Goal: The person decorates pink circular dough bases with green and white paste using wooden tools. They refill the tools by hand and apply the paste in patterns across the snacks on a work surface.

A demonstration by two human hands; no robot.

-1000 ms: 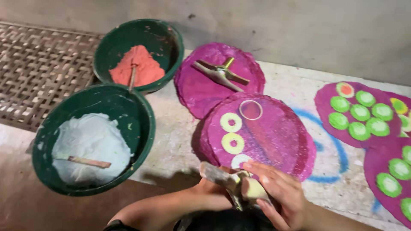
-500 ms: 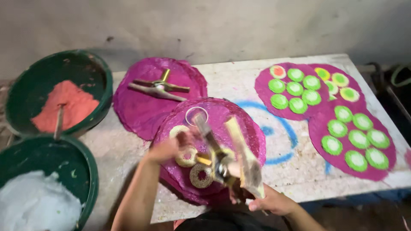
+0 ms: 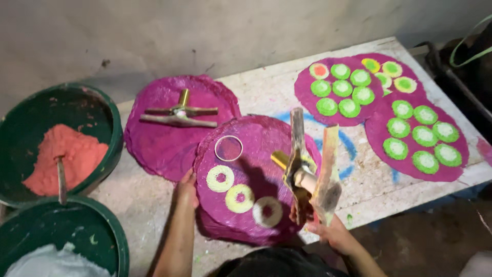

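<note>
The right hand point(image 3: 328, 233) grips a paint-crusted hand press point(image 3: 307, 169) by its lower end, holding it upright over the near edge of the counter point(image 3: 266, 90), just right of a magenta mat point(image 3: 256, 174). The left hand point(image 3: 187, 187) rests on that mat's left rim, fingers pressed down and holding nothing; on the mat lie three pale rings with magenta centres point(image 3: 240, 198) and a bare metal ring point(image 3: 228, 148). A second press point(image 3: 179, 115) lies on another mat behind, beside two green basins point(image 3: 115, 120).
</note>
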